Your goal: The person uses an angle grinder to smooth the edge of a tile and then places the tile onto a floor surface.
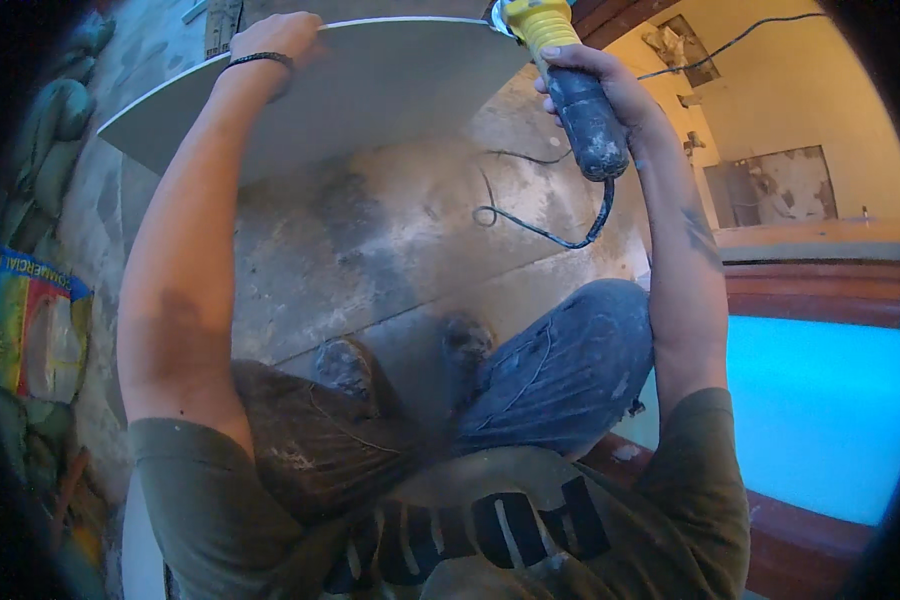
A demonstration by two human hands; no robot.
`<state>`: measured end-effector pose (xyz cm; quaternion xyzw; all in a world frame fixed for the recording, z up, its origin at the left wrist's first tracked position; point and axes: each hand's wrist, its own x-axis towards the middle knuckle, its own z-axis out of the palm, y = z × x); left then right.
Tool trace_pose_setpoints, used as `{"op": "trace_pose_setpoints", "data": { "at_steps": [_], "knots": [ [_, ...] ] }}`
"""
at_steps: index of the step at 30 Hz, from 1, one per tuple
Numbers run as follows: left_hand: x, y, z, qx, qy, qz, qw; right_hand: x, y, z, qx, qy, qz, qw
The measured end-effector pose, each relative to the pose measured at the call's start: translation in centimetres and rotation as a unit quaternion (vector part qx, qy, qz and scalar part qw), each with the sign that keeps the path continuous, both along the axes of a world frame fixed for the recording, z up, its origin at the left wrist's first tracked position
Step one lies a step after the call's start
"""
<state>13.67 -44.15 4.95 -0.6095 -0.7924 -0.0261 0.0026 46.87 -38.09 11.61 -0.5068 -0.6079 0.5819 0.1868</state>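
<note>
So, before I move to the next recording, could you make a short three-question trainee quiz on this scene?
1. Open: What does the right hand hold?
2. True or false: The left hand is resting on the trousers.
3. Fill in: The multicoloured printed bag lies on the person's ____ side.

Key:
1. A yellow and black cylindrical power tool with a thin dark cord.
2. False; it is at the edge of a large, flat, pale grey board.
3. Left.
</note>
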Motion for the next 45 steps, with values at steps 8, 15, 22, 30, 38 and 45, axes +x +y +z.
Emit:
{"op": "trace_pose_setpoints", "data": {
  "at_steps": [8,15,22,30,38,45],
  "knots": [
    [-0.2,0.0,-0.4,0.005,-0.007,-0.002,1.000,-0.1,0.0,-0.1,-0.002,0.005,0.005,1.000],
    [0.1,0.0,-0.5,0.007,-0.011,0.002,1.000,0.3,-0.2,-0.4,-0.001,-0.002,-0.004,1.000],
    [0.5,-0.1,0.6,-0.021,0.002,0.012,1.000,-0.1,-0.2,-0.2,0.005,0.007,0.016,1.000],
    [-0.1,0.1,0.2,0.000,0.005,0.005,1.000,0.3,0.3,-0.1,0.006,0.017,-0.005,1.000],
    [-0.2,-0.1,0.8,0.001,0.001,0.002,1.000,0.0,0.7,0.2,-0.007,0.031,0.010,0.999],
    [0.0,-0.2,0.7,-0.014,0.003,0.003,1.000,0.2,0.0,0.0,-0.005,0.039,-0.007,0.999]
  ]
}}
